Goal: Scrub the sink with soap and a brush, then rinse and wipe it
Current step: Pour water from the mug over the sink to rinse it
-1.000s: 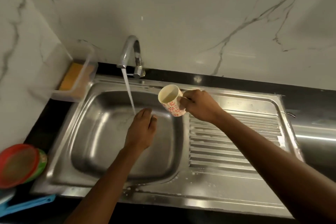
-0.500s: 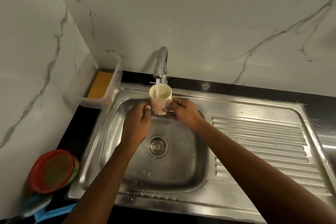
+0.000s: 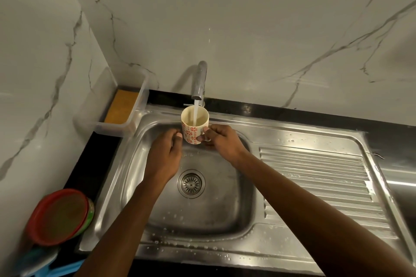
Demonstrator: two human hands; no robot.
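Since half a second ago little has shifted: the cream ceramic mug with red flower print (image 3: 195, 128) stays upright under the curved chrome tap (image 3: 200, 82), and the stream of running water (image 3: 195, 112) falls straight into its mouth just as before. A full second back that mug was tilted on its side right of the stream, over the basin's right edge, while the left hand reached under the water; now both hands sit together at centre frame.

The right hand (image 3: 221, 141) grasps the mug, fingers curled through and round its handle on the mug's right side. The left hand (image 3: 165, 156) is released, holding nothing, fingers loosely bent, its fingertips just beside the mug's left wall; whether they touch it cannot be told. Its thumb has eased slightly away from the mug compared with the previous frame.

Below the hands lies the stainless steel sink (image 3: 139, 164), filling the lower centre of the frame, with a round slotted drain strainer (image 3: 191, 184) in the basin floor and a ribbed draining board (image 3: 319, 177) to the right. Droplets and soap specks dot the front rim.

At the upper left corner of the sink a clear plastic tray (image 3: 132, 119) holds a yellow-orange sponge (image 3: 121, 107). At lower left sits a stack of red and green plastic plates (image 3: 60, 216), with a blue plastic item (image 3: 65, 267) beneath it at the frame's bottom edge.
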